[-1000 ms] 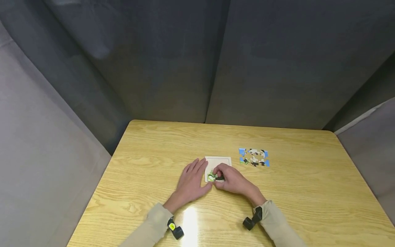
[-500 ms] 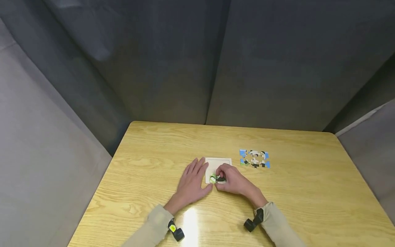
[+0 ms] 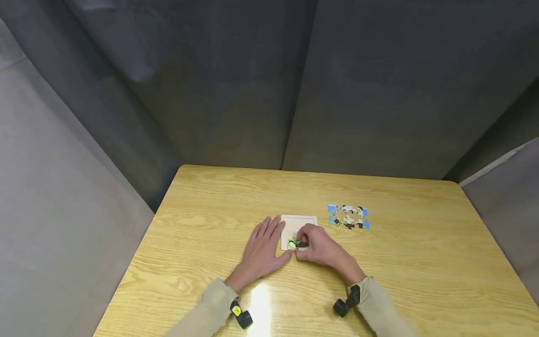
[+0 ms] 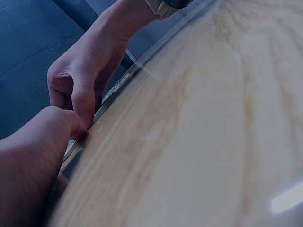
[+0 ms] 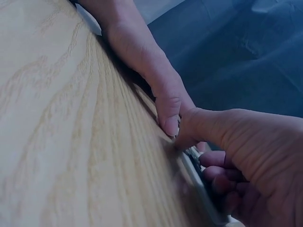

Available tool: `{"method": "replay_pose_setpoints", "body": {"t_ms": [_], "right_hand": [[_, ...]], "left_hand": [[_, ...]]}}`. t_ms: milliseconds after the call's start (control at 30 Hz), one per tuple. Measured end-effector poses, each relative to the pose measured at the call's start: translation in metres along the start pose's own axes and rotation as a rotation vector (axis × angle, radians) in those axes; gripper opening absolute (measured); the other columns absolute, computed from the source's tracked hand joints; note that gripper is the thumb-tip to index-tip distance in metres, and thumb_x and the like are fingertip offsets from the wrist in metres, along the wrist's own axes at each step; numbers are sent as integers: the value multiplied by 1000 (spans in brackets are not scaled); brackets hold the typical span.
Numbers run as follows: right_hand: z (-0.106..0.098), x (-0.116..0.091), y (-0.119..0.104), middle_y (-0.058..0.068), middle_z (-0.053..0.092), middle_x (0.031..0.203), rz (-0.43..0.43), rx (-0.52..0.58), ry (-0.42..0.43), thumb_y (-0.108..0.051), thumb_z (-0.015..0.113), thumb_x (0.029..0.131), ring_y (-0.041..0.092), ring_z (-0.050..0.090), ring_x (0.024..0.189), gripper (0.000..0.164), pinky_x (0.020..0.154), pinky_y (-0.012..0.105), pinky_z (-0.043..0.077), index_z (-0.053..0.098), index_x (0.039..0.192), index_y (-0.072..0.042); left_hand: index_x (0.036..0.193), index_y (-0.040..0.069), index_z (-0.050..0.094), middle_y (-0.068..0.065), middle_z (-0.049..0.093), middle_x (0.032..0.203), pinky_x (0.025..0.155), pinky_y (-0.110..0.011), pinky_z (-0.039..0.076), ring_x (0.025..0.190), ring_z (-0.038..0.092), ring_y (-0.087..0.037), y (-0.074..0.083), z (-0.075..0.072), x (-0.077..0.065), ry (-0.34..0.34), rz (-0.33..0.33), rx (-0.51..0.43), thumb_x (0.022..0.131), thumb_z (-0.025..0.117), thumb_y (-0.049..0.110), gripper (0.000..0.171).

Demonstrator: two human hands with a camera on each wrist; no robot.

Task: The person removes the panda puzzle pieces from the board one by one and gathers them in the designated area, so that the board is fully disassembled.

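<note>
A small green, white and black jigsaw puzzle piece (image 3: 292, 244) sits at the lower part of a pale puzzle tray (image 3: 299, 218). My right hand (image 3: 316, 245) has thumb and fingers curled at this piece, pinching it low over the tray; the fingertips partly cover it. Spread nearly flat, my left hand (image 3: 262, 248) rests along the tray's left side, fingertips at its upper left and thumb near the lower edge. In the right wrist view the left thumb (image 5: 168, 116) is right beside the right hand's fingertips. Both hands meet at the tray edge in the left wrist view.
Several panda puzzle pieces (image 3: 348, 216) lie loosely grouped in two rows to the right of the tray. The wooden table (image 3: 202, 196) ends at a dark curtain (image 3: 227, 93) behind, with grey cloth (image 3: 63, 187) at the left side.
My right hand and the puzzle piece have shifted slightly to the right within the tray. My left hand stays in place beside the tray, and the other pieces have not moved.
</note>
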State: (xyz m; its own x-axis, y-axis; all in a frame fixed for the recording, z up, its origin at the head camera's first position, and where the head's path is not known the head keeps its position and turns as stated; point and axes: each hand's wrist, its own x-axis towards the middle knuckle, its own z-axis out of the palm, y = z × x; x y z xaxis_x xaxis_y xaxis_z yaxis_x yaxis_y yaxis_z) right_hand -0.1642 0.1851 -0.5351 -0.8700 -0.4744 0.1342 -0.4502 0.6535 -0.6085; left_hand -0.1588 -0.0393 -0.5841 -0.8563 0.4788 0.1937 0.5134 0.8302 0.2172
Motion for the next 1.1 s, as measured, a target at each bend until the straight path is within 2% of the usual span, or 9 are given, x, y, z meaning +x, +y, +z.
{"method": "replay_pose_setpoints", "body": {"t_ms": [200, 400, 567, 800, 1100], "right_hand": [[-11, -2, -3, -1, 58, 79, -22, -21, 20, -13, 82, 72, 8, 50, 71, 25, 63, 23, 47, 67, 91, -8], [-30, -9, 8, 3, 61, 80, -39, -1, 84, -11, 83, 72, 13, 53, 71, 26, 63, 25, 47, 67, 92, -7], [-44, -23, 23, 3, 61, 83, 33, -17, 95, -12, 84, 72, 14, 54, 71, 28, 63, 25, 47, 68, 95, -9], [-59, -42, 50, -2, 55, 81, 173, -158, 116, -19, 85, 73, 13, 48, 72, 29, 62, 27, 40, 67, 94, -12], [-70, -43, 69, -5, 53, 76, 159, -213, 131, -19, 85, 70, 12, 47, 70, 29, 64, 28, 39, 68, 92, -11]], "left_hand": [[165, 15, 31, -6, 25, 172, 127, -51, 20, 158, 22, -33, 1, -3, 1, 33, 19, 3, 100, 41, 70, 86], [165, 15, 32, -8, 25, 172, 126, -53, 19, 158, 21, -34, 2, -5, 1, 34, 25, -42, 102, 41, 65, 81], [165, 15, 31, -7, 24, 173, 127, -53, 18, 159, 20, -33, 3, -7, 2, 20, 16, -51, 102, 41, 64, 81], [166, 16, 30, -7, 23, 173, 127, -53, 18, 159, 20, -33, 2, -5, 3, 17, 23, -42, 102, 38, 65, 81], [165, 16, 31, -7, 24, 173, 126, -54, 19, 159, 19, -34, 1, -4, 4, 24, 21, -54, 102, 40, 65, 81]]}}
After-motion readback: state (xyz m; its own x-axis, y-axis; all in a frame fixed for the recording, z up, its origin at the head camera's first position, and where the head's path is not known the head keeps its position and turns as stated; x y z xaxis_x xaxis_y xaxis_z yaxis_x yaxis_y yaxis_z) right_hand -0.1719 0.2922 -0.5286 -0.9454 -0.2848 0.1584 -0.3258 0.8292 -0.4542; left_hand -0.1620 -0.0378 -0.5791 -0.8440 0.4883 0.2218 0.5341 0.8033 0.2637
